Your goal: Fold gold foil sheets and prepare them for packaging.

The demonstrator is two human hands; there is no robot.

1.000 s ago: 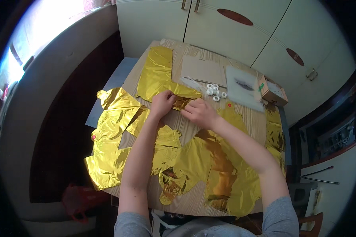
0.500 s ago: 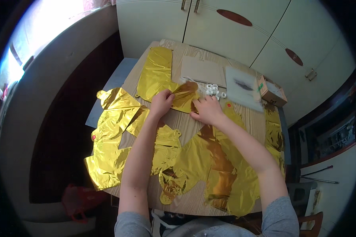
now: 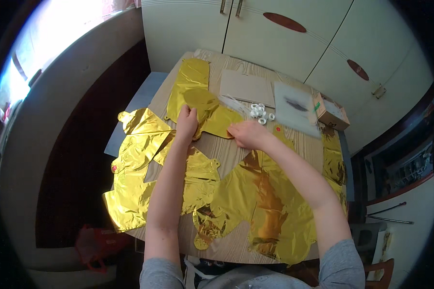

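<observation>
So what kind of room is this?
It looks like a room in a home, though I can't tell which one: there are cream cupboard doors, a bright window on the left, and a wood-grain table with gold foil pieces on it.

Single head view, left of two side-by-side fisheyes; looks down from above the near edge of the table [image 3: 226,150], facing the far cabinet doors [image 3: 193,29]; wearer's grey shirt [image 3: 241,281] at near rim; forearms [image 3: 165,192] run from near toward far, left hand [image 3: 186,123] and right hand [image 3: 248,134] around mid-view; close enough for the forearms to loom large, wide enough to take in most of the tabletop; bright window [image 3: 58,45] at far left; table's far edge slopes down toward the right; straight lines bow outward; corners dark.
</observation>
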